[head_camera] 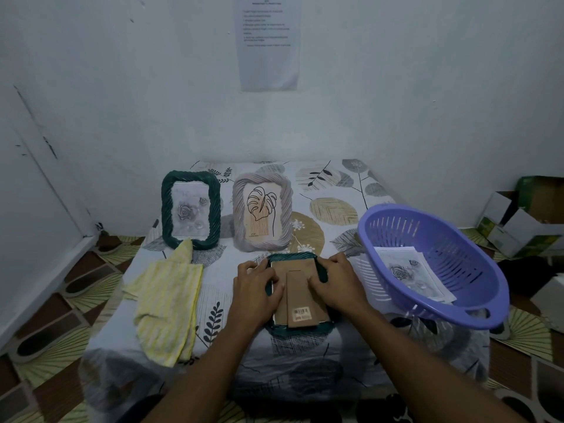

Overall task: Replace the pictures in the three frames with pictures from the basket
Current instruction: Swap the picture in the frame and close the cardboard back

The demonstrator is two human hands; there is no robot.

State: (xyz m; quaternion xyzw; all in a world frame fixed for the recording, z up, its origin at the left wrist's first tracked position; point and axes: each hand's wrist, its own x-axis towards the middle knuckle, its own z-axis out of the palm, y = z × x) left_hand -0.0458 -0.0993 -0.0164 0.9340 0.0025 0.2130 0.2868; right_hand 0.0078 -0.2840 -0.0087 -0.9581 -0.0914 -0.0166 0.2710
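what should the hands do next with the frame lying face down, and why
Probably lift the cardboard backing out. The face-down frame lies back-up, the left hand and right hand grip its upper sides, and rose pictures wait in the basket to go in.

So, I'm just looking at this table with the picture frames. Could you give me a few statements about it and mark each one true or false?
1. The green frame and the grey frame stand upright. True.
2. The third frame lies picture side up. False: its brown back board faces up.
3. The purple basket is empty. False: printed pictures lie in it.
4. The yellow cloth lies left of the hands. True.
5. Only the left hand touches the third frame. False: the right hand is on it too.
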